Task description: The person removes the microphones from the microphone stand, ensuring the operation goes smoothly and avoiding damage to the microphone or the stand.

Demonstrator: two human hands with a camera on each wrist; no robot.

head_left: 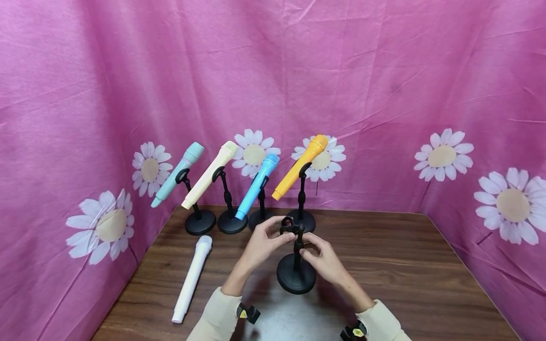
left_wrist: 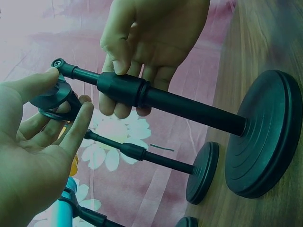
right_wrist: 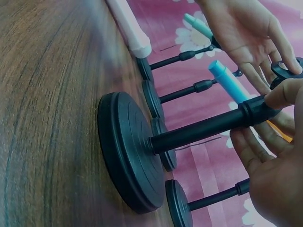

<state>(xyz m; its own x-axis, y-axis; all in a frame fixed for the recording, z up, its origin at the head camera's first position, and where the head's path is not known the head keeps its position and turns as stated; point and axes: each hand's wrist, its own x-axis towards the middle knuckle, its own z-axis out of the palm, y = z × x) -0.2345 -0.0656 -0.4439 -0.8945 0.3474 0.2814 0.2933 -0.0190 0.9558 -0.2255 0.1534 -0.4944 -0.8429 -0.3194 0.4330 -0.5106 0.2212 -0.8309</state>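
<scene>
A black microphone stand (head_left: 296, 273) with a round base stands upright on the table in front of me. My left hand (head_left: 263, 244) pinches the clip (left_wrist: 54, 97) at its top between thumb and fingers. Around the collar (left_wrist: 120, 89) of the pole, my right hand (head_left: 325, 259) grips with thumb on one side and fingers on the other. The clip holds no microphone. On the table to the left lies a white microphone (head_left: 192, 279), its head pointing away from me.
Behind, in a row, several black stands carry tilted microphones: a mint one (head_left: 177, 175), a cream one (head_left: 209, 175), a blue one (head_left: 257, 186) and an orange one (head_left: 300, 167). A pink curtain (head_left: 367, 94) with daisies surrounds the wooden table (head_left: 392, 274) at the back and sides.
</scene>
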